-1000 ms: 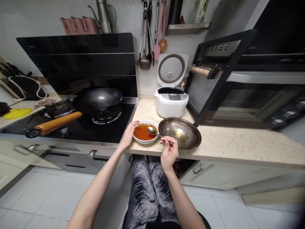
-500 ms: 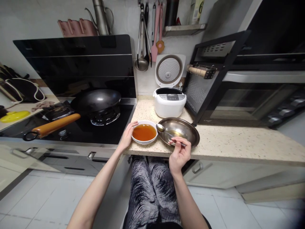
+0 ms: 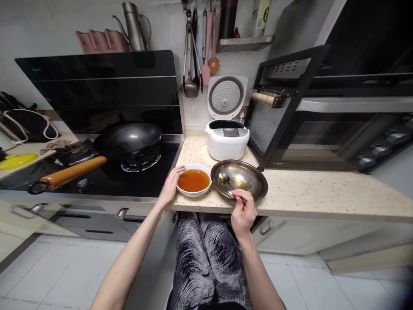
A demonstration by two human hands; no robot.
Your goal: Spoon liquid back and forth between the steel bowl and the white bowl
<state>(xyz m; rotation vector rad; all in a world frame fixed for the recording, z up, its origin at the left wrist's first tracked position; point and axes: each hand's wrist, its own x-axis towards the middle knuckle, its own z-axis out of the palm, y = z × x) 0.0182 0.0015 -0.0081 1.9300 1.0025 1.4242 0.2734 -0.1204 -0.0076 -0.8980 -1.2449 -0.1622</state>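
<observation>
A white bowl [image 3: 194,193] of clear orange-brown liquid stands on the counter's front part. My left hand [image 3: 171,186] is closed on its left rim, thumb side toward me. Right beside the bowl sits a wide, shallow metal basin [image 3: 254,178] with a little yellowish liquid at its bottom. My right hand [image 3: 244,211] pinches the handle of a metal spoon [image 3: 223,178]. The spoon's head is over the left inside of the basin; whether it touches the liquid I cannot tell.
Behind the basin a white rice cooker [image 3: 227,144] stands with its lid up. To the left, a black wok [image 3: 129,140] rests on the gas stove, its wooden handle [image 3: 75,171] pointing toward me. An oven [image 3: 322,137] stands at the right. Tongs [image 3: 189,47] hang on the wall.
My right hand has brought the spoon from the gap between bowl and basin rightward and down into the basin. My left hand stays on the bowl. The whole view has shifted slightly.
</observation>
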